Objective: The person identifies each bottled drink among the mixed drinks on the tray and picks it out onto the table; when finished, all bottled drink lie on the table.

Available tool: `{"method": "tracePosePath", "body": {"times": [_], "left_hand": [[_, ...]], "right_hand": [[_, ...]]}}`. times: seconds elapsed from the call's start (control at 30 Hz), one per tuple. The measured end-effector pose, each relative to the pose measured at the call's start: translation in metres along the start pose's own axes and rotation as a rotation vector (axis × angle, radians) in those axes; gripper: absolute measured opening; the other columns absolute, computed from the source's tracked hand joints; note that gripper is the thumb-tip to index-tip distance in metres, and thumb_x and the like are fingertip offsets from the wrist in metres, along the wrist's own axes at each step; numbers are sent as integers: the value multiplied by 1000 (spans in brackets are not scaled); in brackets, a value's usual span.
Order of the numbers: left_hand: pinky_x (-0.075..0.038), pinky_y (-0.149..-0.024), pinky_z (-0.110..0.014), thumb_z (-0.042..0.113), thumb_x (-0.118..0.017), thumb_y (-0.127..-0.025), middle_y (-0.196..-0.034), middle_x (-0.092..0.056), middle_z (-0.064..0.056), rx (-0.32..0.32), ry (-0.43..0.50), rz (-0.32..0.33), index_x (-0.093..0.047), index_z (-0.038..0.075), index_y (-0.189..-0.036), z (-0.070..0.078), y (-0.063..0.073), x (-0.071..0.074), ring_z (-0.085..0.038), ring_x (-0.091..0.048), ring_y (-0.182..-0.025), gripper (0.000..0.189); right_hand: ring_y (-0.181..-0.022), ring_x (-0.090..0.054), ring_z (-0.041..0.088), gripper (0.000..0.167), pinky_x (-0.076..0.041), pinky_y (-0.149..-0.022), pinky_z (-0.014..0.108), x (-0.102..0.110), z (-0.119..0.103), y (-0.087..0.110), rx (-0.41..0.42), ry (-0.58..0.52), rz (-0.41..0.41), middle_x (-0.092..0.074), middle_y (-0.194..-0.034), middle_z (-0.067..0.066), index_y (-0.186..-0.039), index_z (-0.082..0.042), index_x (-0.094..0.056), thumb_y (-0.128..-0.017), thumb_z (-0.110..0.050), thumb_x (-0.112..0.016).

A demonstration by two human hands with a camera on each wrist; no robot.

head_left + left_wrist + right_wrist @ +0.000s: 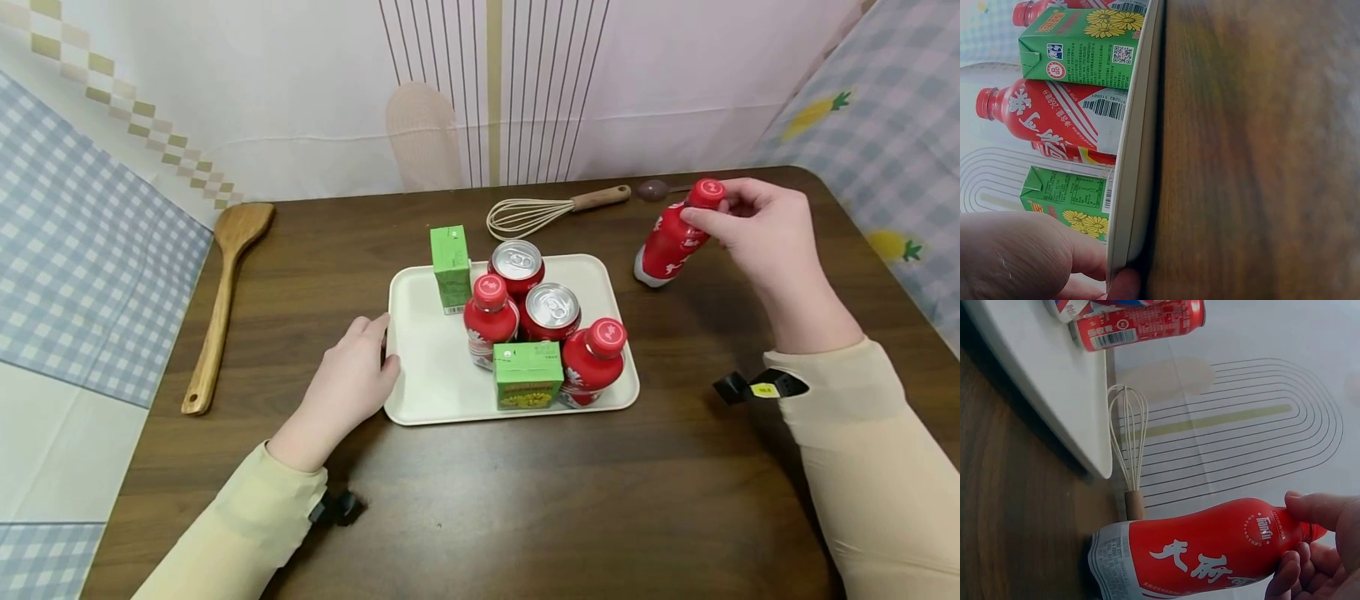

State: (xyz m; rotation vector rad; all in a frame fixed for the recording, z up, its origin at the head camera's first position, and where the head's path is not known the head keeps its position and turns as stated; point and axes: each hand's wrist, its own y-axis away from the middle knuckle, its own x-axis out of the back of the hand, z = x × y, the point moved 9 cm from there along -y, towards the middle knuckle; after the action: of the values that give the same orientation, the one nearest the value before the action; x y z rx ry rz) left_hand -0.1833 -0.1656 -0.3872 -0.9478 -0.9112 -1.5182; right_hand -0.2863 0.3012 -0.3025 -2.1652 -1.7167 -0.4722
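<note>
My right hand (772, 229) pinches a red plastic drink bottle (670, 246) by its neck, just under the cap, to the right of the tray. The bottle leans, with its silver-white base low over the table. My left hand (348, 379) holds the left rim of the cream tray (431, 392); the left wrist view shows the thumb and fingers on either side of the rim (1124, 219). On the tray stand two red bottles (491, 321) (592, 364), two red cans with silver tops (517, 260) (552, 307) and two green drink cartons (452, 271) (528, 375).
Behind the tray lies a whisk (558, 211) with a wooden handle, and beside it a dark spoon (654, 191), partly hidden by the held bottle. A wooden spatula (223, 304) lies at the table's left side. Patterned cloth (300, 100) hangs along the back and sides.
</note>
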Motion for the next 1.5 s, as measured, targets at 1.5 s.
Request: {"method": "tracePosePath", "body": {"times": [1.5], "left_hand": [[-54, -78, -53, 17, -55, -99, -119, -59, -19, 7, 1, -12, -46, -2, -152, 1, 2, 1, -36, -63, -89, 56]], "right_hand": [[-83, -61, 10, 58, -52, -73, 22, -76, -101, 134, 787, 101, -776, -64, -98, -8, -129, -16, -65, -78, 3, -85]]}}
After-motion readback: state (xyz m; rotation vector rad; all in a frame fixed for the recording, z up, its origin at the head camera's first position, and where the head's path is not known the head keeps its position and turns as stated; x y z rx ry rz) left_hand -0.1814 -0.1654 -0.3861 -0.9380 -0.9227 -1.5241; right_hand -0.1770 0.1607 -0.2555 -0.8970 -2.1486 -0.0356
